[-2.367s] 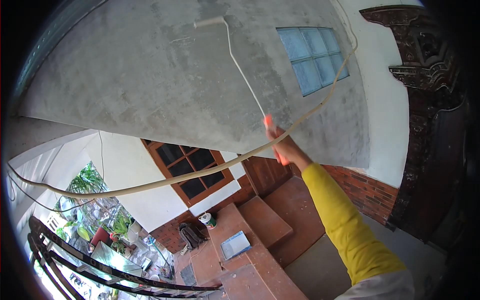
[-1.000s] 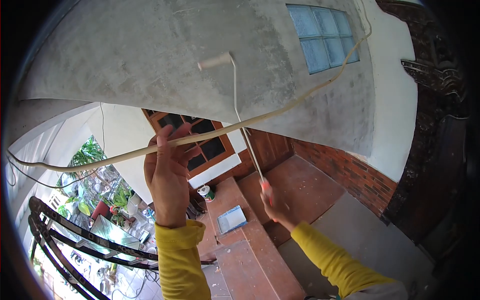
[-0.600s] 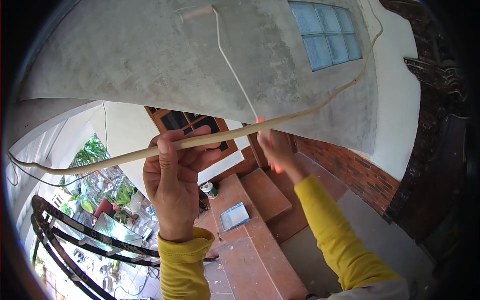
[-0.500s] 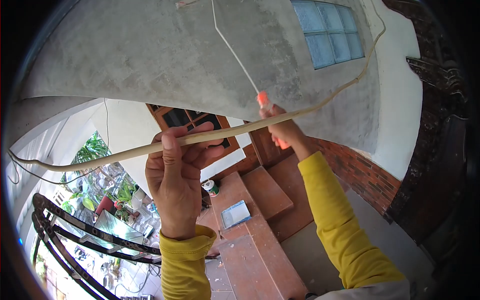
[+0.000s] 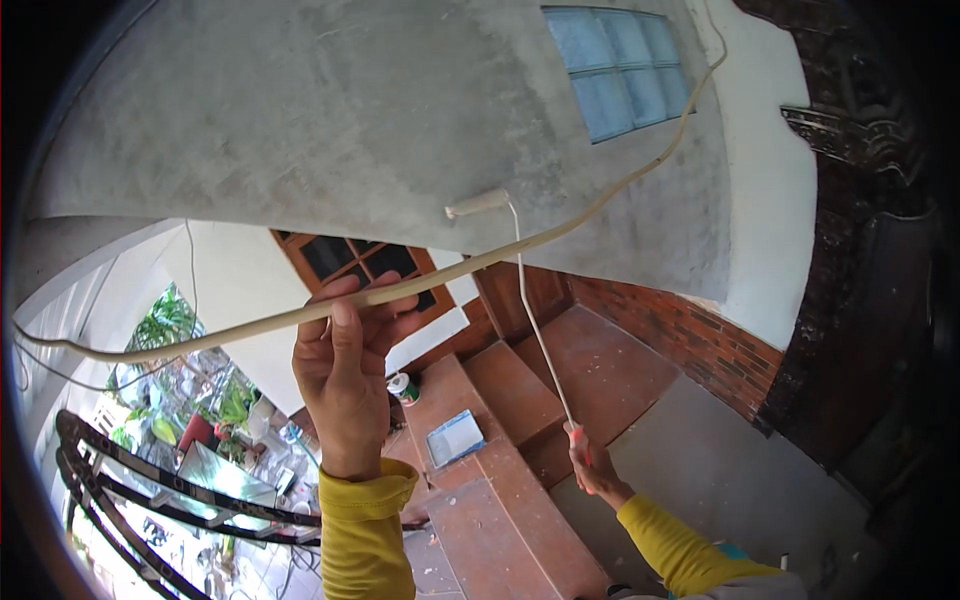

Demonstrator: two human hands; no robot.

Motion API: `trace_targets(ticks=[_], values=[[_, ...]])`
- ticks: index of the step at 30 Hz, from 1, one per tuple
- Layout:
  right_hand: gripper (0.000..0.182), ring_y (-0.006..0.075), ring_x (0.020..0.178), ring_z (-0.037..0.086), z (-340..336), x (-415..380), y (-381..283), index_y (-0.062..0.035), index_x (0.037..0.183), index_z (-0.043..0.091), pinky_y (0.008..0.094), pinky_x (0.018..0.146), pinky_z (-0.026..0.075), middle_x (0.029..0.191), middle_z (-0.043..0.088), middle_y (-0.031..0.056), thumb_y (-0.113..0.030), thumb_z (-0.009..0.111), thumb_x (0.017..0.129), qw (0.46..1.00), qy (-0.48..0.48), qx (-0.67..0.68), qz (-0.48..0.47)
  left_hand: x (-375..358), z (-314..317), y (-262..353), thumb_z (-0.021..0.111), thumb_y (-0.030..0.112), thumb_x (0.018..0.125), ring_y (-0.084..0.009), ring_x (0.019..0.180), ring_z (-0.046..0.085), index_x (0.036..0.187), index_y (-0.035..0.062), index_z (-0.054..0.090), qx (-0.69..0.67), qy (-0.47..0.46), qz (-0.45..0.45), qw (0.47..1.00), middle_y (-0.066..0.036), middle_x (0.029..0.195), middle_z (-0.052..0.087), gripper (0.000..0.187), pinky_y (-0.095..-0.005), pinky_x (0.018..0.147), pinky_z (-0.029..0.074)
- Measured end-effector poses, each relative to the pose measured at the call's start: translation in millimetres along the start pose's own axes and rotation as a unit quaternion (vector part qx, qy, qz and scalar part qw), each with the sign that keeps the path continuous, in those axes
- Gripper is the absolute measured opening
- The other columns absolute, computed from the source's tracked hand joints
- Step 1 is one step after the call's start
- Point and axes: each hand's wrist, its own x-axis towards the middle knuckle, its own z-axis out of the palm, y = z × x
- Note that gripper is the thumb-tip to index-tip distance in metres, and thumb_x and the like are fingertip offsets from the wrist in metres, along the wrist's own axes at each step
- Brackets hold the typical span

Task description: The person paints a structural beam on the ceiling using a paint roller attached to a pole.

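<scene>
My left hand (image 5: 350,375) is raised at the centre-left, thumb and fingers closed round a long, thick beige cable (image 5: 460,268) that crosses the view and bends up to the top right. Lower right, my right hand (image 5: 592,468) grips the red handle of a long-framed paint roller (image 5: 540,345). The roller's pale sleeve lies against or close to the grey wall (image 5: 400,120), left of the cable's rising part; exact contact cannot be told. The roller's thin rod passes the cable near the middle of the view.
Below stand brown tiled steps (image 5: 520,500) with a white-and-blue paint tray (image 5: 456,438) and a small tub (image 5: 403,388). A dark metal railing (image 5: 180,470) curves at lower left, near plants. A glass-block window (image 5: 622,70) is in the wall; red brick (image 5: 690,330) runs below.
My right hand has moved down, bringing the roller's sleeve from the top edge down the wall. My left hand still holds the cable. The view has shifted slightly.
</scene>
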Motion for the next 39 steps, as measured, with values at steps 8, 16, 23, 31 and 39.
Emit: trace_targets(ticks=[8, 16, 23, 31, 39], values=[[0.067, 0.0069, 0.035, 0.039, -52.7, 51.7, -92.3, -0.0035, 0.146, 0.031, 0.0248, 0.033, 0.035, 0.052, 0.04, -0.003, -0.052, 0.036, 0.1, 0.999, 0.044, -0.024, -0.018, 2.2, 9.9, -2.0, 0.042, 0.019, 0.103, -0.0275, 0.092, 0.07, 0.12, -0.0007, 0.053, 0.027, -0.041, 0.028, 0.998, -0.027, 0.113, 0.062, 0.028, -0.0344, 0.076, 0.061], [0.037, 0.0153, 0.032, 0.042, -102.0, 187.3, -295.0, -0.0059, 0.086, 0.043, 0.0312, 0.03, 0.037, 0.051, 0.041, 0.0004, -0.04, 0.042, 0.099, 0.975, 0.078, -0.092, -0.188, 6.5, 10.6, -4.0, 0.043, 0.021, 0.102, -0.0247, 0.084, 0.07, 0.121, -0.0006, 0.052, 0.047, -0.04, 0.032, 0.998, -0.026, 0.113, 0.063, 0.03, -0.0342, 0.071, 0.06], [0.054, 0.0097, 0.033, 0.038, -147.8, 128.3, -131.6, -0.0122, 0.142, 0.04, 0.0293, 0.032, 0.032, 0.05, 0.037, -0.002, -0.046, 0.038, 0.1, 0.987, 0.083, -0.133, -0.036, 8.2, 9.5, -8.0, 0.043, 0.022, 0.103, -0.0221, 0.078, 0.07, 0.123, -0.0012, 0.052, 0.068, -0.036, 0.041, 0.996, -0.025, 0.109, 0.065, 0.032, -0.0305, 0.066, 0.058], [0.073, 0.0069, 0.034, 0.036, -158.0, 72.6, -28.1, -0.0092, 0.146, 0.035, 0.0258, 0.034, 0.034, 0.05, 0.035, -0.0043, -0.062, 0.031, 0.096, 0.994, 0.056, -0.092, -0.009, 14.3, 6.6, -18.3, 0.043, 0.023, 0.103, -0.0201, 0.078, 0.069, 0.125, -0.001, 0.051, 0.064, -0.037, 0.051, 0.996, -0.024, 0.109, 0.065, 0.034, -0.0288, 0.066, 0.057], [0.077, 0.0084, 0.032, 0.038, -174.1, 162.5, -181.6, -0.0072, 0.146, 0.035, 0.0263, 0.033, 0.034, 0.046, 0.037, -0.0031, -0.065, 0.029, 0.095, 0.984, 0.067, -0.13, -0.102, 16.1, 2.9, -18.9, 0.044, 0.024, 0.102, -0.0197, 0.08, 0.069, 0.126, -0.0001, 0.051, 0.077, -0.039, 0.067, 0.994, -0.024, 0.11, 0.065, 0.035, -0.0288, 0.066, 0.057]])
